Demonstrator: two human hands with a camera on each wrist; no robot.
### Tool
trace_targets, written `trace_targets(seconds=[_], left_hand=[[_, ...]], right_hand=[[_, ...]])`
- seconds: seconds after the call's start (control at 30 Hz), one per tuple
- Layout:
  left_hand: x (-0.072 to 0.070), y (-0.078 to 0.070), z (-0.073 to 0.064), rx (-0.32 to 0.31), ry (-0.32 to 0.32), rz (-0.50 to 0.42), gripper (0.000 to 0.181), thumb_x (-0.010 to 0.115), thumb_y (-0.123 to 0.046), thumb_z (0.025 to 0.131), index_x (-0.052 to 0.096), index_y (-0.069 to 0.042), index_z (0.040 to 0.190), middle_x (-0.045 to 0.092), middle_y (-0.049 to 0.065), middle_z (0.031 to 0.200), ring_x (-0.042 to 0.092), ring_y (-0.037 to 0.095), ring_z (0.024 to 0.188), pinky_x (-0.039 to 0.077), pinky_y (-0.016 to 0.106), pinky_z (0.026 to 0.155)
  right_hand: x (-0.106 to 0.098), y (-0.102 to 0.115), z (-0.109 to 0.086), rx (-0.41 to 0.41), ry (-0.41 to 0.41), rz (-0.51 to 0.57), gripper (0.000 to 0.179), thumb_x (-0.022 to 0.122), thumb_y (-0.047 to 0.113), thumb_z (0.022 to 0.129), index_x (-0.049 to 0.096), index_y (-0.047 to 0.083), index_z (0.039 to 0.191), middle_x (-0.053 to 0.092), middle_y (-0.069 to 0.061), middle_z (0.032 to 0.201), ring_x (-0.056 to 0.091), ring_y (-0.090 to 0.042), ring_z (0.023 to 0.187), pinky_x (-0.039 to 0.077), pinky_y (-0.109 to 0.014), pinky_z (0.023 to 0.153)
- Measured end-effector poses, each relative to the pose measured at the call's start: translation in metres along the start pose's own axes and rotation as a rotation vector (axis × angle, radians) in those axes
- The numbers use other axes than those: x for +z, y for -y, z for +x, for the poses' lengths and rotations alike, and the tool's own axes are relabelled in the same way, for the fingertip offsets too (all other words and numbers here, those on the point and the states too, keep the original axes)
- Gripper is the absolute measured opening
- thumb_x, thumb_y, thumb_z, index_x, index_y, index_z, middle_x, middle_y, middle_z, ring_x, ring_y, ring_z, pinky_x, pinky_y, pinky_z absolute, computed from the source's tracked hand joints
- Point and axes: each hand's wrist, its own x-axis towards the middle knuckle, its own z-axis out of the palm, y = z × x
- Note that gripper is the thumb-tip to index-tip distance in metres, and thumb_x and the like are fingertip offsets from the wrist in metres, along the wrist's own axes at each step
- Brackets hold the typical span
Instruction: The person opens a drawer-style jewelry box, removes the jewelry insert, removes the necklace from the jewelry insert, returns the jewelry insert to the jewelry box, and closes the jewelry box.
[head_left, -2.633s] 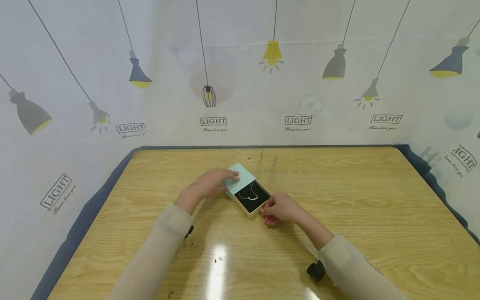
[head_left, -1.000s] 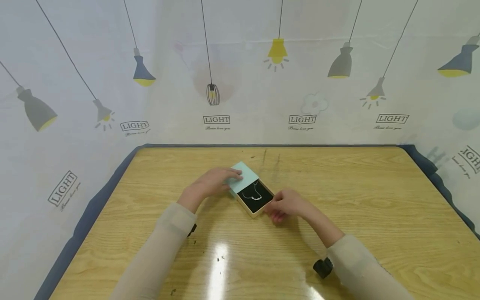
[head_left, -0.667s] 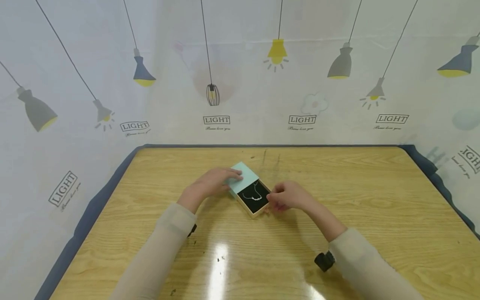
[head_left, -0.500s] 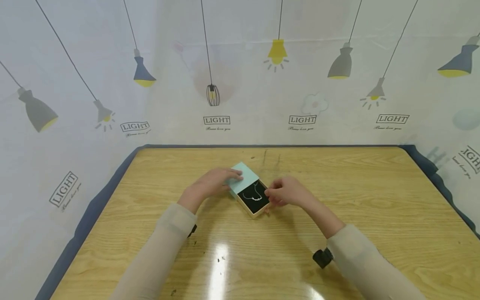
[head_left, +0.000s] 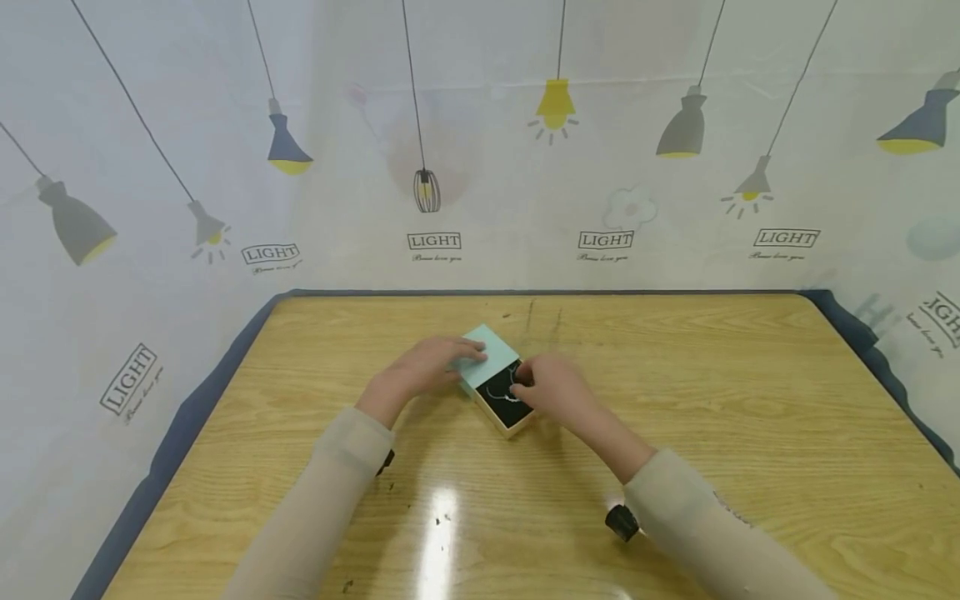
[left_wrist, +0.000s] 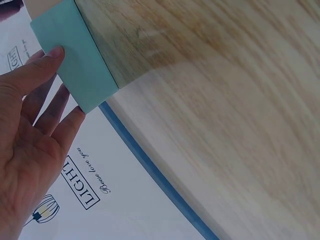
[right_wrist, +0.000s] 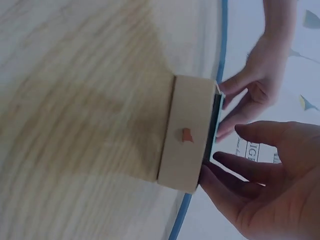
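Tabletop: right hand (head_left: 551,390) now over box (head_left: 495,379).

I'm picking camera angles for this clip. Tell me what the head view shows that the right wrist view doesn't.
Head only: the black tray inside with the necklace on it, the whole table and the lamp-print backdrop.
Right wrist only: the beige drawer end with a small orange tab.
Both: the left hand on the teal sleeve, and the right hand reaching over the open drawer.
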Motion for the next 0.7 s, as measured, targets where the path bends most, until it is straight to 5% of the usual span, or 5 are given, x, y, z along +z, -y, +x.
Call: trace_targets(seconds=[0.13,0.4,0.7], left_hand=[[0.001,0.0,0.001,-0.001,0.002,0.007,0.043,0.065,-0.003,0.095,0.061,-0.012,0.137,0.05,0.004,0.153,0.045,0.026,0.143,0.036,0.041,0.121],[0.001,0.002,-0.001,0.003,-0.004,0.004,0.043,0.063,-0.002,0.095,0.06,-0.012,0.137,0.049,0.004,0.153,0.045,0.027,0.143,0.036,0.042,0.122],[0.002,0.001,-0.001,-0.003,-0.008,-0.012,0.044,0.065,-0.003,0.094,0.06,-0.013,0.137,0.049,0.003,0.153,0.046,0.026,0.142,0.038,0.042,0.12]], right_hand=[[0.011,0.007,-0.002,-0.018,-0.064,-0.15,0.033,0.069,0.022,0.094,0.069,0.0,0.119,0.071,-0.016,0.116,0.067,-0.031,0.11,0.059,-0.044,0.091],[0.028,0.013,0.0,-0.085,-0.177,-0.364,0.018,0.069,0.02,0.094,0.067,0.002,0.096,0.07,-0.011,0.088,0.069,-0.025,0.078,0.06,-0.035,0.063],[0.033,0.018,0.005,-0.065,-0.145,-0.472,0.017,0.074,0.019,0.09,0.071,0.002,0.095,0.07,-0.012,0.092,0.07,-0.027,0.085,0.062,-0.038,0.071]])
